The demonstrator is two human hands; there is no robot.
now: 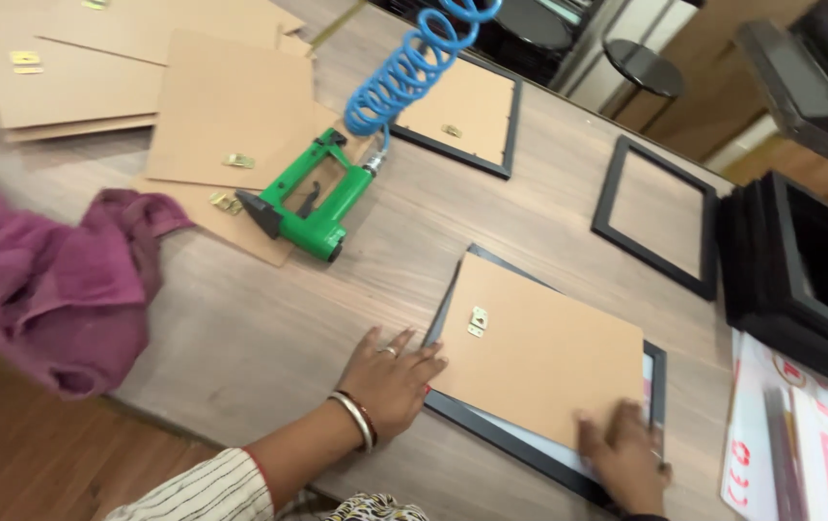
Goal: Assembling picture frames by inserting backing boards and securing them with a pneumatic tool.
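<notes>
brown backing board (539,352) is lying skewed over a black picture frame (491,425) near the front edge of the wooden surface (269,338), one corner riding past the frame's rim, so it is not yet sitting down in the recess. left hand (390,378) is pressing flat, fingers spread, at the board's near-left edge, likely steadying frame and board together; it is pinching nothing. right hand (626,453) is blurred at the board's lower right corner, resting on board and frame; whether its grip is closing on the edge, i cannot tell. a small brass hanger (478,321) is showing on the board, so the back is facing up.

green pneumatic stapler (303,203) is lying on its side well apart from the hands, its blue coiled hose (414,68) trailing away upward. more loose boards (221,106) are stacking at the far left, a maroon cloth (57,280) bunching at the surface's edge. an empty black frame (655,217) and a stack of frames (800,270) are waiting to the right.
</notes>
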